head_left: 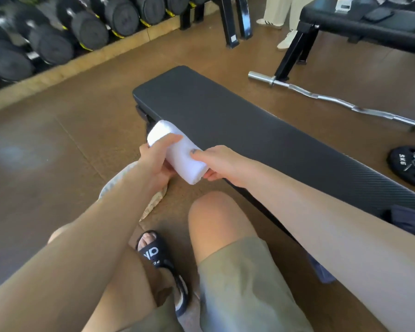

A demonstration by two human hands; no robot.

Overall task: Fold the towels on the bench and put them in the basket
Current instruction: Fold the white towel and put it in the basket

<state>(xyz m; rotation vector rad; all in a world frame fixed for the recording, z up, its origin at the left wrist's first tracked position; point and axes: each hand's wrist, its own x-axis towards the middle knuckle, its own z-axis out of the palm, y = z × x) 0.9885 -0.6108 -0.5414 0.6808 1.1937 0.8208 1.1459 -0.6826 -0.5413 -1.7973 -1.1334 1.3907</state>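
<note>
Black padded bench surface (237, 121): long, top bare as far as visible; no further towels seen on it. A dark garment lies at its near right end.

Woven basket (153, 202): only a pale rim shows on the floor below the left forearm, mostly hidden; contents cannot be told.

White folded terry towel (177, 152): a compact bundle held at the near edge of the surface, apparently off it or just touching; which cannot be told.

Left hand (153, 161): clasped around the towel's far end, thumb over the top.

Right hand (216, 164): pinching the near end, thumb on top, fingers beneath.

Risks, as judged: the bundle is thick and soft, so slackening either grip during transfer may let the folds spring open. The basket lies under the arm, out of sight; a blind drop may catch the rim or land on the floor.
</note>
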